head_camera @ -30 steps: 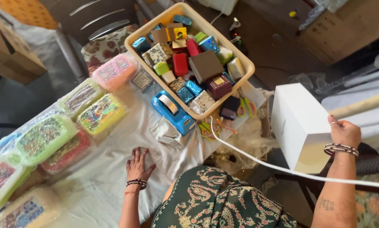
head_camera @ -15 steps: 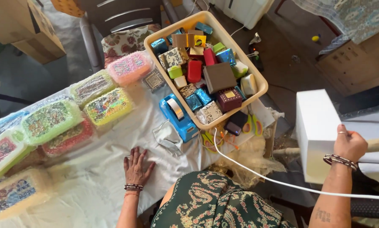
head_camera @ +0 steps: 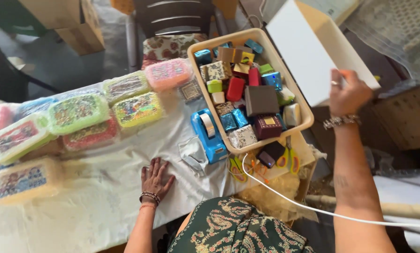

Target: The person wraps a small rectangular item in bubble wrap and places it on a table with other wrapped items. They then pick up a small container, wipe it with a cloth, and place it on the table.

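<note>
Right hand [head_camera: 348, 96] raised, fingers closed on lower edge of white box [head_camera: 313, 44], box tilted in air just beyond hand, beside beige basket [head_camera: 308, 117] of small gift boxes. Left hand [head_camera: 154, 178] flat, fingers spread, empty, palm on white-covered surface [head_camera: 102, 201]. Blue tape dispenser [head_camera: 209, 135] near, ahead of left hand. Wrapped lunch boxes [head_camera: 79, 112] farther off.

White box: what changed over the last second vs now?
The right hand has lifted the white box from low at the person's right side up and across, so it now hangs tilted beside the tan basket of small boxes. The grip looks unchanged. The left hand stays flat on the white table cover; the wrapped lunch boxes, blue tape dispenser and basket have not moved.
</note>
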